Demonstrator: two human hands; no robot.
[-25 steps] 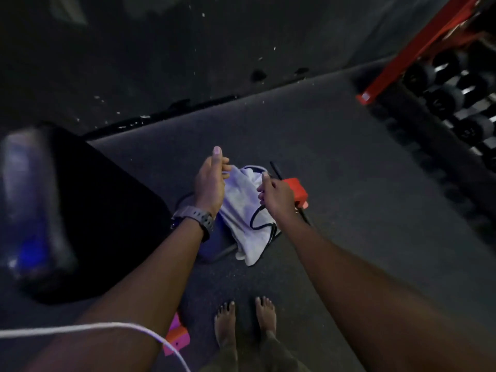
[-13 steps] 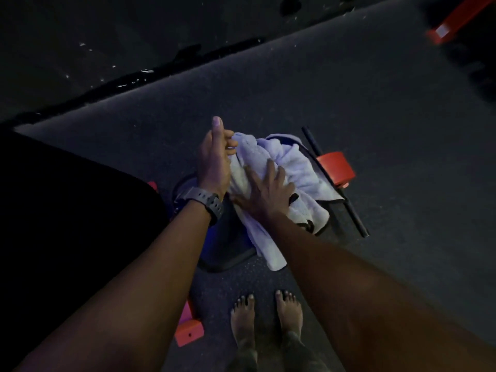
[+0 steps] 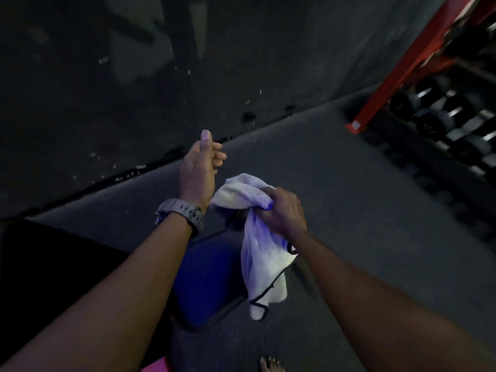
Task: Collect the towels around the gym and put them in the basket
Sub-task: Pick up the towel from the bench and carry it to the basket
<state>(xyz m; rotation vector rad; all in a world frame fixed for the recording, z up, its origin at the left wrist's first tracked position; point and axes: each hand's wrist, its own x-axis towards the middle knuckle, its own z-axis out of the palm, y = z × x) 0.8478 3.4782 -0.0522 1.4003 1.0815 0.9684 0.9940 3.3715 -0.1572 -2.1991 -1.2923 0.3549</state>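
- Dim gym floor (image 3: 349, 210): we grip the white towel (image 3: 257, 267) in our right hand (image 3: 281, 213); left hand (image 3: 198, 173) loosely curled, holding nothing.
- Risk: the towel's hanging end may miss the blue basket (image 3: 209, 285) and drape outside.

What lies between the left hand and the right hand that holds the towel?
In the head view, only the bunched upper end of the white towel lies between the left hand and the right hand.

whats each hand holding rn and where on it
The right hand grips the white towel near its bunched upper end; the rest hangs down. The left hand holds nothing, fingers loosely curled.
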